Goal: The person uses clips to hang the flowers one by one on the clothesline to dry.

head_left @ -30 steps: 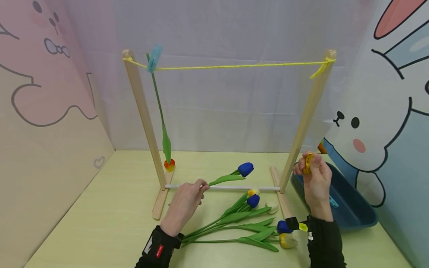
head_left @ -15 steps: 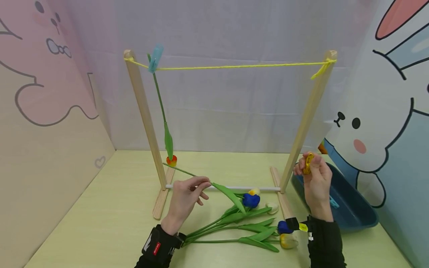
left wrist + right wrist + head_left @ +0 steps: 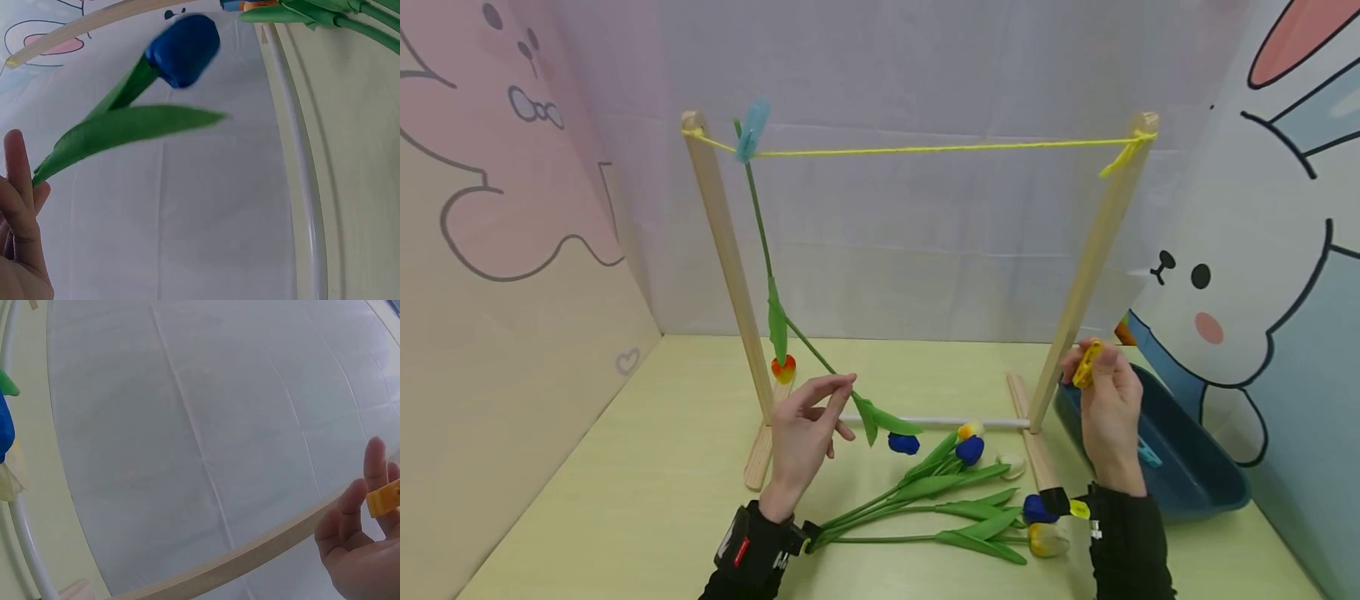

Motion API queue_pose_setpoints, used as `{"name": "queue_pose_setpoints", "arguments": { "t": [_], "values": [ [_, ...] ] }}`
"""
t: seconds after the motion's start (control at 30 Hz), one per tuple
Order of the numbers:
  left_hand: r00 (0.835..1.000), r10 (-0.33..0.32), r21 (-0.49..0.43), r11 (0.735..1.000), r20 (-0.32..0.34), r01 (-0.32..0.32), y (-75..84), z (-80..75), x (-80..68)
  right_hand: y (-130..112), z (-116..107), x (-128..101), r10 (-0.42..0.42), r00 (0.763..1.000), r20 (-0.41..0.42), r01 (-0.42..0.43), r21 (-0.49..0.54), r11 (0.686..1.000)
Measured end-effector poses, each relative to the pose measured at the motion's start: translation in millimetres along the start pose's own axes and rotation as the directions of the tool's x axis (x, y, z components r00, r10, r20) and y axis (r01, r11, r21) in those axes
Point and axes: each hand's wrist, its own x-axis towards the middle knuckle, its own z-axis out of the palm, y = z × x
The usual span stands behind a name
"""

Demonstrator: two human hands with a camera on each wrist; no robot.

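My left hand [image 3: 808, 429] pinches the green stem of a blue tulip [image 3: 184, 51] between thumb and fingertips. The flower head hangs low to the right, and the bare stem end slants up to the left, overlapping the leaf of the hung tulip in the head view. In my right hand [image 3: 1108, 408] is a yellow clothespin [image 3: 1087, 364], held up over the bin. A blue clothespin [image 3: 752, 131] clips an orange-and-yellow tulip [image 3: 783, 368] head-down on the yellow string [image 3: 925, 150], near its left end.
The string runs between two wooden posts [image 3: 1093, 267] joined low by a white rod [image 3: 958, 422]. Several blue, white and yellow tulips [image 3: 940, 479] lie on the table in front. At right stands a dark blue bin [image 3: 1202, 467] with a light blue clothespin [image 3: 1148, 452] inside.
My left hand has turned and risen slightly, swinging the blue tulip from head up-right to head down, stem end up. The right hand stays nearly still, its clothespin tilted a little.
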Motion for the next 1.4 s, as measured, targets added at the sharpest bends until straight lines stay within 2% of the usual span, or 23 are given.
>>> {"name": "queue_pose_setpoints", "arguments": {
  "t": [0.27,0.4,0.6,0.77,0.87,1.03,1.27,1.4],
  "values": [
    [0.999,-0.035,-0.065,0.997,-0.04,0.032,3.0,-2.1,1.5,2.8,-1.4,0.3,-0.024,0.998,0.057,0.022,0.038,0.999],
    [0.997,-0.052,-0.068,0.997,-0.057,0.048,5.3,-3.0,3.3,2.9,-1.1,0.5,0.009,0.997,0.073,-0.007,-0.017,1.0],
    [0.991,-0.115,-0.089,0.99,-0.065,0.109,7.2,-3.9,6.3,4.0,0.0,0.5,0.025,0.977,0.213,-0.009,-0.079,0.997],
    [0.984,-0.153,-0.075,0.986,-0.087,0.147,8.0,-4.7,7.7,7.7,2.6,0.2,0.025,0.966,0.256,0.005,-0.116,0.993],
    [0.982,-0.153,-0.055,0.987,-0.106,0.148,7.4,-5.3,8.4,10.0,4.8,0.5,0.009,0.963,0.268,0.026,-0.124,0.992],
    [0.987,-0.112,-0.041,0.993,-0.115,0.108,3.7,-7.7,13.0,9.1,9.9,3.2,-0.019,0.96,0.281,0.057,-0.129,0.99],
    [0.991,-0.083,-0.033,0.996,-0.102,0.08,4.3,-10.4,22.6,-0.4,20.6,10.1,-0.003,0.971,0.238,0.061,-0.237,0.97],
    [0.993,-0.075,-0.033,0.997,-0.089,0.073,5.8,-12.2,27.8,-4.4,27.3,14.6,-0.031,0.967,0.254,0.088,-0.216,0.972]
  ]
}}
